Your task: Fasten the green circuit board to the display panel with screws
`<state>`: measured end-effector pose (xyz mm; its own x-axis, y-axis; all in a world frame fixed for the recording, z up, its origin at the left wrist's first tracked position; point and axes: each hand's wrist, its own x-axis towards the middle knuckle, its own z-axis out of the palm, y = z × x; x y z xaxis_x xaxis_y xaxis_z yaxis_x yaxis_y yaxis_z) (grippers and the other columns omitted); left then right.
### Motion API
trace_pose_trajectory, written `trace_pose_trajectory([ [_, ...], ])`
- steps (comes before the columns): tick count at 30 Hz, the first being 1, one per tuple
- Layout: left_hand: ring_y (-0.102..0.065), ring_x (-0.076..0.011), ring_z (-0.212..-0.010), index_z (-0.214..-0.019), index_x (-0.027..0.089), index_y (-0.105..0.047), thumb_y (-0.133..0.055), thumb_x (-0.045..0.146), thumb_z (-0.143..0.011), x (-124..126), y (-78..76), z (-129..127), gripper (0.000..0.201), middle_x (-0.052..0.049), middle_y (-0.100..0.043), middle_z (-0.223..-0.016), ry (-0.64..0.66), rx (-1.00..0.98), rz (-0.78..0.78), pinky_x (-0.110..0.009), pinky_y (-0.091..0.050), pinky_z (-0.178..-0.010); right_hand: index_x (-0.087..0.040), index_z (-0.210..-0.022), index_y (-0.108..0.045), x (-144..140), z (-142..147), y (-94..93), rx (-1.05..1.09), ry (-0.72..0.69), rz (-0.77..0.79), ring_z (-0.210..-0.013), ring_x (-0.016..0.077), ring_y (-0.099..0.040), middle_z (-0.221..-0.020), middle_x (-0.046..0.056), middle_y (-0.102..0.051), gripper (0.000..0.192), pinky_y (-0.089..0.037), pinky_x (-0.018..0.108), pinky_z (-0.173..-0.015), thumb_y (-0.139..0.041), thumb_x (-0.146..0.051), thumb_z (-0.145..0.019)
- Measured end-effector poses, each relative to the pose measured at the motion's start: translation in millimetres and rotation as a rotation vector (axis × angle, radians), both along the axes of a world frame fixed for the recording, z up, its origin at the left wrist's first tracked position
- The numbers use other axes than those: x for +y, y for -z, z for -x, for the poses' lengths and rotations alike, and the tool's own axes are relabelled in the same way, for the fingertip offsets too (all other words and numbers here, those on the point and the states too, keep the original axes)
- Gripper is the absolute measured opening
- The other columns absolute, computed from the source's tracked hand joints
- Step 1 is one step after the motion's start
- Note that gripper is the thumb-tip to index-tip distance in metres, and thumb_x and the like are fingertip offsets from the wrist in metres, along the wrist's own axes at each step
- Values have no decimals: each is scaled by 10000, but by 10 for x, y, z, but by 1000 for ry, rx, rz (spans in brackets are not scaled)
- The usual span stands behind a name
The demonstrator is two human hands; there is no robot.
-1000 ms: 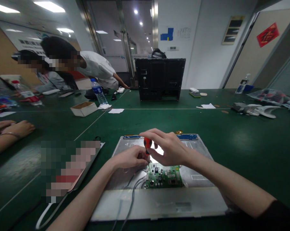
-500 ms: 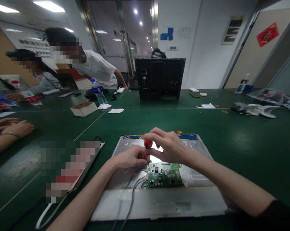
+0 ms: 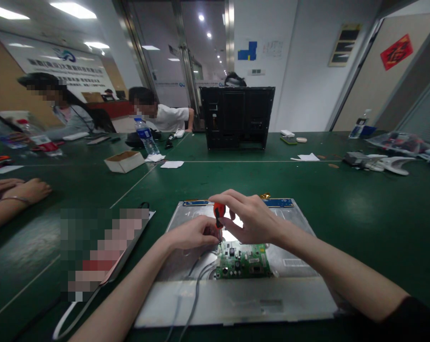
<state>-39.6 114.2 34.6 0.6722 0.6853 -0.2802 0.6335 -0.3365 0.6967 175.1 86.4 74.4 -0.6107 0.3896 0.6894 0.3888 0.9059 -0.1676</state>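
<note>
At the middle of the metal back panel (image 3: 293,223), just above the green circuit board (image 3: 243,260), the right hand (image 3: 252,221) pinches the red handle of a small screwdriver (image 3: 218,213) between thumb and fingertips, the tool standing close to upright with its tip down at the board's upper left corner. Right beside that grip, on its left and touching the lower shaft, the left hand (image 3: 193,232) is curled around the tool near the tip; exactly how firmly its fingers clamp cannot be told. Below the grip, grey cables (image 3: 195,289) run from the board toward the near edge of the panel. Well beyond the grip, a black monitor housing (image 3: 237,117) stands on the green table (image 3: 360,199). Far to the left, another person's hands (image 3: 17,189) rest on the table.
</note>
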Motion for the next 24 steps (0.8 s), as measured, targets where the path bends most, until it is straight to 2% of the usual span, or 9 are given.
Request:
trace_pose_trajectory([
  [11,-547,-185,-746,-878,158,-636,-573,318,-772,-2,-5,1,202,-22,-610,-772,2,28,-18,-281,-402,-671,-211,-1228,-535,50,-3,60,12,22,-47,-578,59,-483,-1011,30,-613,288,-395,217,-504,-568,-285,-951],
  [14,-552,-195,-762,-882,157,-649,-585,325,-765,9,-3,4,214,-28,-617,-787,0,27,-33,-284,-403,-678,-208,-1241,-529,39,-6,46,14,9,-44,-571,56,-493,-1046,40,-628,301,-412,220,-506,-568,-265,-948],
  [19,-551,-186,-726,-846,161,-638,-584,322,-758,8,-2,-3,191,-21,-611,-759,12,-20,3,-279,-407,-661,-169,-1300,-480,17,-10,13,30,-24,-32,-686,94,-588,-1148,86,-664,383,-472,233,-556,-519,-167,-919],
  [24,-554,-182,-729,-835,162,-631,-592,317,-754,11,22,-4,179,-26,-624,-777,-7,-42,20,-278,-409,-659,-149,-1276,-494,21,-11,1,25,-11,-50,-636,85,-553,-1110,85,-672,367,-438,224,-516,-493,-143,-910],
])
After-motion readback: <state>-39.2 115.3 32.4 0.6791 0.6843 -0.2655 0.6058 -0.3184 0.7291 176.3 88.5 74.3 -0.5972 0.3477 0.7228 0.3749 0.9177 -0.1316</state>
